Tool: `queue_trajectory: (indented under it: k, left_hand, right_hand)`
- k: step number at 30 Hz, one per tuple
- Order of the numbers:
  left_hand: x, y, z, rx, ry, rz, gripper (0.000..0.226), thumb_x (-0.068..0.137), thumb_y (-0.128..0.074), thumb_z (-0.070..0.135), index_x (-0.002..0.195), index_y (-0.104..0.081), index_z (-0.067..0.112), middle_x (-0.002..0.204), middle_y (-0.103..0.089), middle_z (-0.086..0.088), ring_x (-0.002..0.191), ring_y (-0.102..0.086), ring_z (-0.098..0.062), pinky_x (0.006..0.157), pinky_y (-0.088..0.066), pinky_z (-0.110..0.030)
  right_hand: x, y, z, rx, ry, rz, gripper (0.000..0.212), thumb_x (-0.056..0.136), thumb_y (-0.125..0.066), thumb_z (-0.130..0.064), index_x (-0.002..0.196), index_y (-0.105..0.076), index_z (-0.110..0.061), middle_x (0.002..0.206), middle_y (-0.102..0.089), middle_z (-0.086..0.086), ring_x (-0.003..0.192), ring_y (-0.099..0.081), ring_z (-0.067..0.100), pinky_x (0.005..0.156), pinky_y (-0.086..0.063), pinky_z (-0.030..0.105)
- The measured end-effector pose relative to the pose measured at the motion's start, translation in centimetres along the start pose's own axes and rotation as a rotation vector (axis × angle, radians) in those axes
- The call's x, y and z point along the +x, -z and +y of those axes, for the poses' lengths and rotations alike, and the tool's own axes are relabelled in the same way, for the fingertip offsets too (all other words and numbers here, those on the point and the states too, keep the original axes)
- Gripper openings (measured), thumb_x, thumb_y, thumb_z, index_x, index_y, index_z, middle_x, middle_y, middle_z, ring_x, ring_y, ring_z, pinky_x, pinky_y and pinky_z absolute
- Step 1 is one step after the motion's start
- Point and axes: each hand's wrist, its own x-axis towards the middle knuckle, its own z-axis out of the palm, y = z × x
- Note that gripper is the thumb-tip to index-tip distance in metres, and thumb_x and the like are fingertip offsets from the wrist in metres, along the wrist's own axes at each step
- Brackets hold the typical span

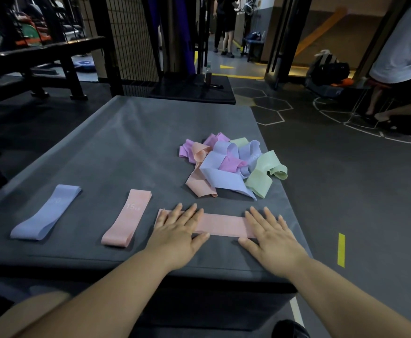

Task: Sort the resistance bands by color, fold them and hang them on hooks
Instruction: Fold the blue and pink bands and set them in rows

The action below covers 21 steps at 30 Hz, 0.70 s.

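Head: grey mat (pixel 126 142), band pile (pixel 226 167) — gym floor (pixel 333 172) (hexagons).

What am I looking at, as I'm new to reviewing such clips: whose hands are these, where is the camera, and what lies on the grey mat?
There is no machine here. A person works with two bare hands, and the single camera is worn on their head, looking forward and down.

The left hand and right hand lie flat with straight fingers, pressing the ends of a stretched peach band onto the grey mat. Neither hand grips anything.

To the left, a peach band marked 15 and a lilac band lie flat and apart. Farther back sits a loose pile of pink, lilac, peach and green bands, still unsorted.
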Motion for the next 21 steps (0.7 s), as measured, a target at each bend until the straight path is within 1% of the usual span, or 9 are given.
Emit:
queue_trajectory:
  k: [3,5,7,11,13,15,17,19,21]
  left_hand:
    - [-0.2,0.3,-0.2,0.002,0.009,-0.014,0.097,0.064,0.016,0.072,0.154,0.004,0.036,0.161,0.011,0.018,0.149,0.015,-0.015,0.12,0.009,-0.043]
    - [-0.2,0.4,-0.3,0.005,0.01,-0.031,0.084,0.079,0.006,0.073,0.154,0.004,0.035,0.161,0.011,0.017,0.149,0.016,-0.015,0.12,0.01,-0.042]
    - [-0.4,0.7,-0.2,0.01,0.012,-0.037,0.068,0.096,-0.012,0.065,0.154,0.004,0.034,0.161,0.011,0.016,0.149,0.016,-0.016,0.12,0.01,-0.041]
    - [-0.4,0.9,-0.4,-0.027,-0.003,-0.047,0.065,0.099,-0.02,0.059,0.155,0.001,0.032,0.162,0.008,0.014,0.149,0.014,-0.015,0.12,0.009,-0.039]
    - [-0.2,1.3,-0.6,-0.138,-0.024,-0.036,0.064,0.1,-0.025,0.057,0.155,-0.009,0.028,0.163,-0.004,0.01,0.15,0.005,-0.016,0.12,0.004,-0.036]
    - [-0.2,2.1,-0.9,-0.296,-0.015,0.067,0.054,0.102,-0.032,0.047,0.15,-0.03,0.023,0.158,-0.027,0.003,0.149,-0.012,-0.018,0.119,-0.004,-0.032]
    - [-0.3,2.7,-1.3,-0.329,0.052,0.235,0.039,0.102,-0.04,0.03,0.14,-0.048,0.021,0.144,-0.049,0.002,0.138,-0.034,-0.021,0.114,-0.018,-0.03]
    - [-0.4,3.0,-1.8,-0.267,0.158,0.313,0.035,0.099,-0.044,0.023,0.133,-0.053,0.022,0.135,-0.055,0.003,0.127,-0.042,-0.023,0.105,-0.029,-0.031]
    - [-0.4,3.0,-2.2,-0.226,0.25,0.264,0.038,0.097,-0.044,0.02,0.134,-0.049,0.025,0.137,-0.05,0.002,0.124,-0.04,-0.026,0.102,-0.031,-0.034]
  right_hand:
    - [-0.4,-0.2,1.5,0.016,-0.046,-0.006,0.128,0.047,0.03,-0.09,0.156,0.005,-0.027,0.163,0.011,-0.012,0.149,0.017,0.013,0.119,0.012,0.032]
    - [-0.8,-0.1,2.1,0.038,-0.07,-0.021,0.136,0.042,0.031,-0.092,0.157,0.004,-0.024,0.163,0.012,-0.01,0.149,0.016,0.012,0.12,0.011,0.031]
    - [-1.0,0.1,2.1,0.031,-0.078,-0.025,0.138,0.04,0.032,-0.092,0.157,0.004,-0.023,0.163,0.012,-0.008,0.149,0.016,0.012,0.12,0.01,0.031]
    - [-1.0,0.0,1.9,0.012,-0.097,-0.022,0.138,0.04,0.034,-0.09,0.156,0.004,-0.022,0.163,0.011,-0.007,0.15,0.014,0.012,0.122,0.008,0.034]
    - [-0.9,0.2,1.9,-0.009,-0.102,-0.037,0.137,0.041,0.034,-0.09,0.157,0.003,-0.022,0.164,0.009,-0.008,0.15,0.012,0.013,0.122,0.007,0.039]
    - [-0.9,0.7,1.7,-0.028,-0.094,-0.045,0.124,0.054,0.024,-0.09,0.157,0.001,-0.023,0.164,0.006,-0.008,0.15,0.011,0.013,0.121,0.009,0.045]
    - [-0.9,1.3,1.1,-0.037,-0.079,-0.026,0.095,0.08,-0.001,-0.081,0.157,-0.003,-0.025,0.164,0.001,-0.01,0.15,0.011,0.013,0.119,0.011,0.051]
    - [-0.6,1.9,0.2,-0.04,-0.065,0.004,0.071,0.097,-0.019,-0.064,0.157,-0.01,-0.026,0.164,-0.006,-0.011,0.151,0.009,0.012,0.118,0.011,0.054]
    - [-0.2,2.3,-0.7,-0.026,-0.041,0.047,0.058,0.101,-0.028,-0.053,0.153,-0.023,-0.029,0.161,-0.019,-0.012,0.151,0.0,0.012,0.119,0.005,0.054]
